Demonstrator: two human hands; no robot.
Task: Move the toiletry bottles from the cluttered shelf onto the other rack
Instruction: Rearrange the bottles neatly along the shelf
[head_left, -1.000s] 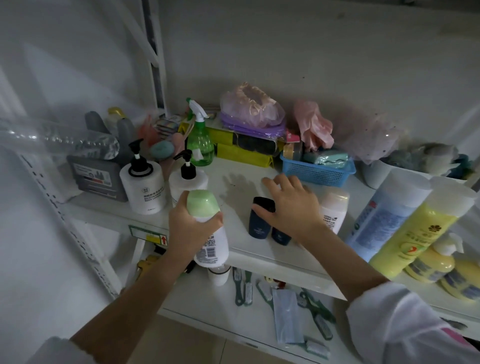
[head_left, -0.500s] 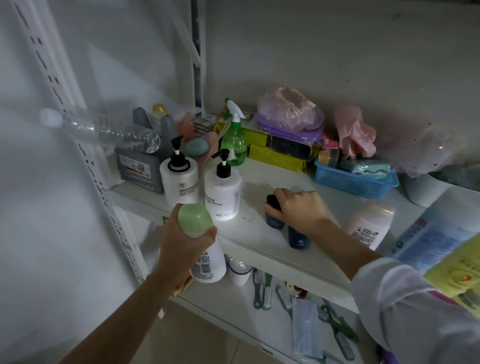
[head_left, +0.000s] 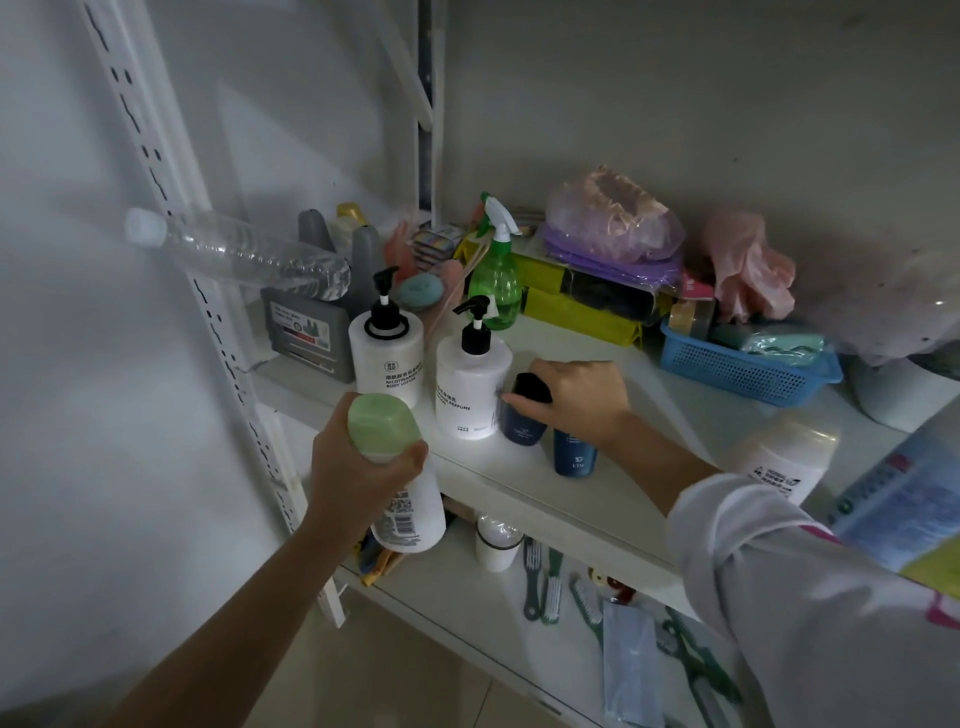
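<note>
At centre frame, a dark blue bottle (head_left: 522, 415) is now grasped by the right hand (head_left: 576, 400), no longer merely covered; a green-capped bottle (head_left: 395, 467) is kept gripped by the left hand (head_left: 358, 467), so both seem ready for carrying.

- Shelf (head_left: 644, 374): white, as are the slotted uprights (head_left: 156, 171).
- Held bottle (head_left: 408, 514): white body, pale green cap, black barcode print.
- Two pump bottles (head_left: 385, 358) (head_left: 470, 387): white, black pumps, dark lettering.
- Two small bottles (head_left: 521, 426) (head_left: 574, 457): navy; one has a black cap.
- Spray bottle (head_left: 496, 280): clear green, white trigger.
- Basket (head_left: 737, 369): blue, fine mesh pattern.
- Boxes (head_left: 576, 312) at the back: yellow.
- Bag (head_left: 613, 223): translucent purple-pink.
- Crumpled pink plastic (head_left: 748, 270).
- Water bottle (head_left: 244, 254): clear, white cap.
- Grey container (head_left: 306, 332), red-marked label.
- Sleeve (head_left: 810, 613): white, pink trim.
- Brushes (head_left: 543, 582) below: dark green handles, white bristles.
</note>
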